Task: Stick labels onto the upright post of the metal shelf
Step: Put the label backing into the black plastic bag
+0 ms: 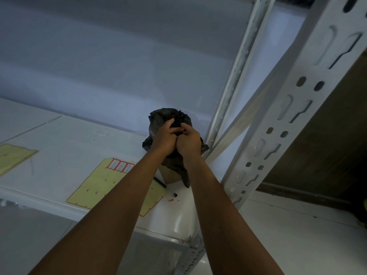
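Both hands are occupied, and not with the task's material. The left hand [165, 136] and right hand [189, 142] are pressed together, knuckle to knuckle, fingers curled tight into the gathered top of a black plastic bag [168, 116] that stands on the shelf [79, 139] over what appears to be a brown box [171, 176]. Neither hand holds a label. The label sheet [99, 187] lies flat on the shelf, to the left of the hands and nearer the person, partly under the left forearm. Three red-bordered labels [120, 165] sit side by side along its far edge; the rest of the yellow backing appears stripped. The row runs left to right, and each label's long side points away from the person. The left hand is the nearer to them. The upright post [288, 120] stands to the right of the hands, close by but not touched, its slotted face rising towards the upper right of the view; the right hand is the nearer to it. A second sheet [14, 155] lies well apart at the far left. Judgement: one hand must let go of the bag and come back leftward to the labels before any sticking can proceed.
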